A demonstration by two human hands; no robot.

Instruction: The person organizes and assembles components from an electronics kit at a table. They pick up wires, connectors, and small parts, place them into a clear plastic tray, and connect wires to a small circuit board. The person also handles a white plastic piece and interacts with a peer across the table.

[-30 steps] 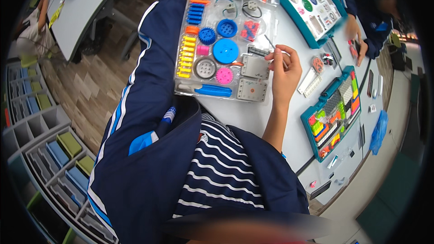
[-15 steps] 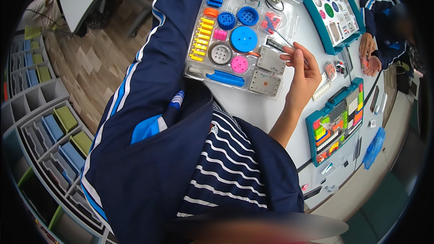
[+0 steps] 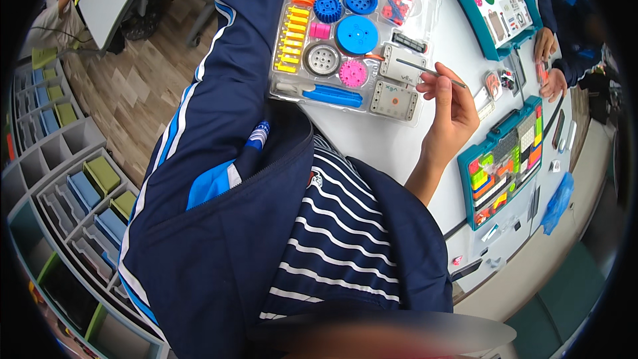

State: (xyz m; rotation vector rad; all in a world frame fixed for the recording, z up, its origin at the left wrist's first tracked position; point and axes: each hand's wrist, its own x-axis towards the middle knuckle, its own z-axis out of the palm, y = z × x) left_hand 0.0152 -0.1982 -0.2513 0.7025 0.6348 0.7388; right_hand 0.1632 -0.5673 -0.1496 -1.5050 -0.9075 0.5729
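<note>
Between the thumb and fingers of my right hand (image 3: pixel 452 113) is a thin grey metal rod (image 3: pixel 413 66), pinched and slanting over the lower right corner of a clear plastic parts tray (image 3: pixel 425 24). Beneath the rod lies a grey rectangular module (image 3: pixel 401 72), with a second grey module (image 3: pixel 393 101) nearer me. The tray also carries a blue disc (image 3: pixel 357 34), a pink gear (image 3: pixel 352 74), a grey wheel (image 3: pixel 322 58), yellow pieces (image 3: pixel 292 38) and a blue-handled tool (image 3: pixel 332 95). My left sleeve (image 3: pixel 249 33) runs up along the tray's left side; the left hand is out of the picture.
Right of my hand, a teal case (image 3: pixel 503 159) holds many coloured pieces. Beyond it stands an open teal case (image 3: pixel 495 13) with a picture sheet. Another person's hands (image 3: pixel 550 83) are at the far right, and a blue plastic bag (image 3: pixel 557 205) lies on the table.
The rod has swung from pointing up and away to lying flatter, its tip now over the grey module. The tray sits higher in the picture, and my left hand has left the top edge.
</note>
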